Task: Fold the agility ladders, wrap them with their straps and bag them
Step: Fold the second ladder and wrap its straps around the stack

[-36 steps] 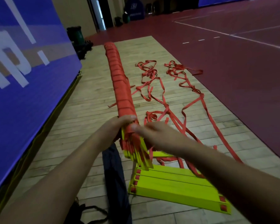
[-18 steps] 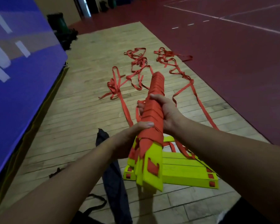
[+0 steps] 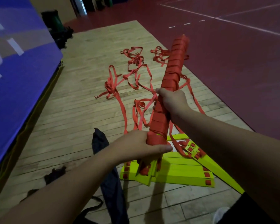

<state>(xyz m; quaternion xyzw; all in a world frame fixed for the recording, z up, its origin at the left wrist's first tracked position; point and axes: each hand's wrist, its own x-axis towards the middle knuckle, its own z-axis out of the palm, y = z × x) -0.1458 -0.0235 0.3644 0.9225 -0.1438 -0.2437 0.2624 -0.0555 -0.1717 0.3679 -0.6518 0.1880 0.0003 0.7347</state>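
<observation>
The wrapped bundle (image 3: 173, 75) is held tilted above the floor (image 3: 81, 120). Its lower end is gripped by the curled fingers of the left hand (image 3: 136, 147) and its middle likewise by the right hand (image 3: 173, 101), probably so that the wrapping is not loosened. The bag (image 3: 99, 143) lies near, below it.
</observation>
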